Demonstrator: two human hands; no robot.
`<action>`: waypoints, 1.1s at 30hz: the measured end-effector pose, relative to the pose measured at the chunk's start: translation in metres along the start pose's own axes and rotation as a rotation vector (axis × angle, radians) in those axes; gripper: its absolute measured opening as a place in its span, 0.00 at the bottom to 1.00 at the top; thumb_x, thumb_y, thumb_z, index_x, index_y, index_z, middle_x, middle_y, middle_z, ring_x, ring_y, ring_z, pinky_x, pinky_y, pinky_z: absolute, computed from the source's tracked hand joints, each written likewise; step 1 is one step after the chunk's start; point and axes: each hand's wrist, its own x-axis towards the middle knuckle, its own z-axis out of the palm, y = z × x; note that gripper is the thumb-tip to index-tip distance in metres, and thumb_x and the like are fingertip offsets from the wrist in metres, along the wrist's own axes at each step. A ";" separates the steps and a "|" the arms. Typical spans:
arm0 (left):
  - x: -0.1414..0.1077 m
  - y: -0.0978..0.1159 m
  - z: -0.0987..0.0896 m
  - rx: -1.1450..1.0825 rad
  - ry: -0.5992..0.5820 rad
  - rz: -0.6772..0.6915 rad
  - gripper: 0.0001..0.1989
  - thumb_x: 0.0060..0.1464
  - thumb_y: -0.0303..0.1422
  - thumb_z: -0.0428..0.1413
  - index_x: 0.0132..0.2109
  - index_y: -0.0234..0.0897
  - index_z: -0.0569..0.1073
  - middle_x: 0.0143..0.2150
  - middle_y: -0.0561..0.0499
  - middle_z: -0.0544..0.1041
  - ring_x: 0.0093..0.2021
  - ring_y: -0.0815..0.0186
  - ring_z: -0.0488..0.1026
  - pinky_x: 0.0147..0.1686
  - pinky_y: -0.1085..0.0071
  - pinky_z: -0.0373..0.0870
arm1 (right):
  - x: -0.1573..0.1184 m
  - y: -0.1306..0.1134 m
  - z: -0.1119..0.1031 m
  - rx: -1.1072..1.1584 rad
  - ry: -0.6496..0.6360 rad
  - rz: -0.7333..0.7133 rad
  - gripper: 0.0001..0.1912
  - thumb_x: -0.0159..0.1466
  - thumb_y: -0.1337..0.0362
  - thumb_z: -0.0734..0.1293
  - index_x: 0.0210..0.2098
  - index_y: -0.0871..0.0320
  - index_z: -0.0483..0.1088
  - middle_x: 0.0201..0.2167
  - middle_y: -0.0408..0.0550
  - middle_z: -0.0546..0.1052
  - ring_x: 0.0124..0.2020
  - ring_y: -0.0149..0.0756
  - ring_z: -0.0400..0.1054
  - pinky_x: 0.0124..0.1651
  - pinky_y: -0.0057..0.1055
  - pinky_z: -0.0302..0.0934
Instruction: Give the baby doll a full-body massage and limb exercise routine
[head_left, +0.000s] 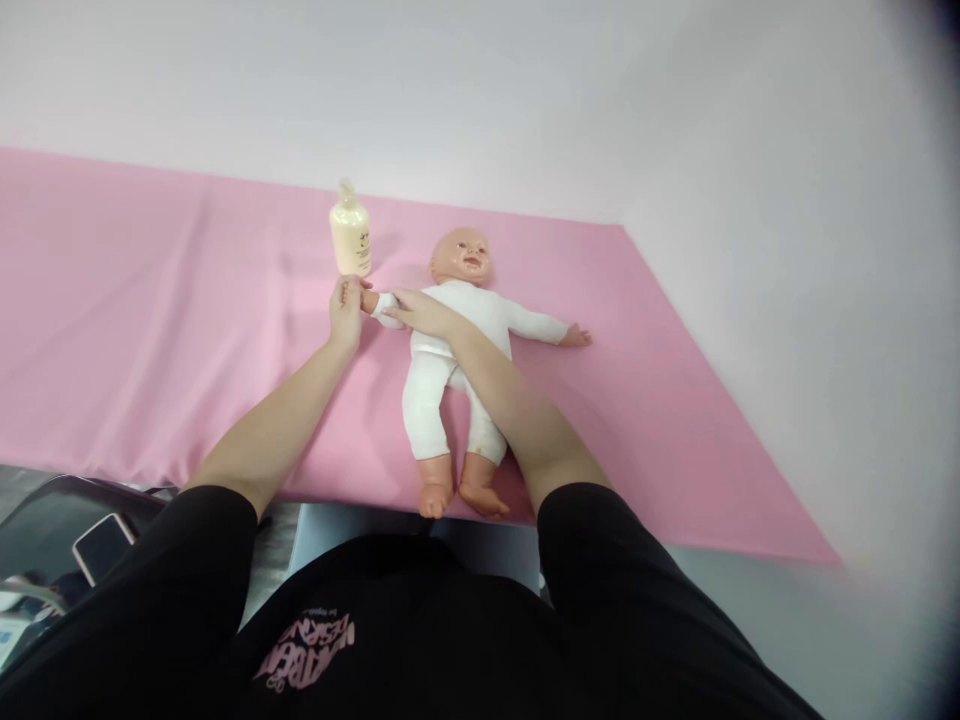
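A baby doll (472, 315) in a white suit lies on its back on a pink-covered table, head toward the wall and feet at the near edge. My left hand (347, 308) is closed around the doll's hand, at the end of its arm stretched out to the left. With fingers wrapped over the white sleeve of that same arm, my right hand (421, 311) holds it nearer the shoulder. My right forearm crosses above the doll's belly and one leg. The doll's other arm lies stretched out to the right, untouched.
A pale yellow pump bottle (351, 238) stands just beyond my left hand. The pink cover (150, 320) reaches the white wall (525, 110) and drops at the near edge. A phone (105, 547) lies on a dark chair (45, 520) at lower left.
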 end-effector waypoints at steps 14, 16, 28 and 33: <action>0.000 0.008 -0.004 0.046 0.022 0.060 0.21 0.70 0.52 0.56 0.36 0.42 0.77 0.37 0.49 0.75 0.42 0.61 0.73 0.49 0.68 0.69 | 0.000 0.002 0.001 0.044 0.018 -0.035 0.09 0.73 0.57 0.64 0.42 0.57 0.67 0.36 0.42 0.75 0.34 0.32 0.64 0.39 0.29 0.57; 0.000 0.008 -0.004 0.038 0.026 0.045 0.21 0.69 0.53 0.56 0.37 0.42 0.77 0.37 0.49 0.76 0.42 0.61 0.74 0.50 0.68 0.70 | -0.001 0.000 0.001 0.044 0.017 -0.026 0.09 0.73 0.57 0.64 0.43 0.57 0.68 0.35 0.42 0.75 0.34 0.32 0.64 0.39 0.29 0.57; 0.007 -0.003 -0.005 -0.109 -0.030 -0.106 0.28 0.62 0.63 0.56 0.41 0.41 0.77 0.39 0.46 0.82 0.42 0.59 0.79 0.44 0.66 0.73 | -0.003 -0.006 -0.001 0.021 0.024 -0.013 0.08 0.73 0.59 0.63 0.42 0.58 0.68 0.37 0.43 0.75 0.36 0.34 0.65 0.41 0.30 0.57; 0.013 -0.006 -0.004 -0.155 -0.066 -0.315 0.29 0.59 0.64 0.57 0.39 0.40 0.75 0.36 0.47 0.81 0.38 0.59 0.81 0.39 0.65 0.75 | -0.005 -0.009 -0.001 0.064 0.015 0.044 0.10 0.74 0.57 0.64 0.45 0.58 0.68 0.34 0.41 0.73 0.32 0.33 0.64 0.38 0.30 0.57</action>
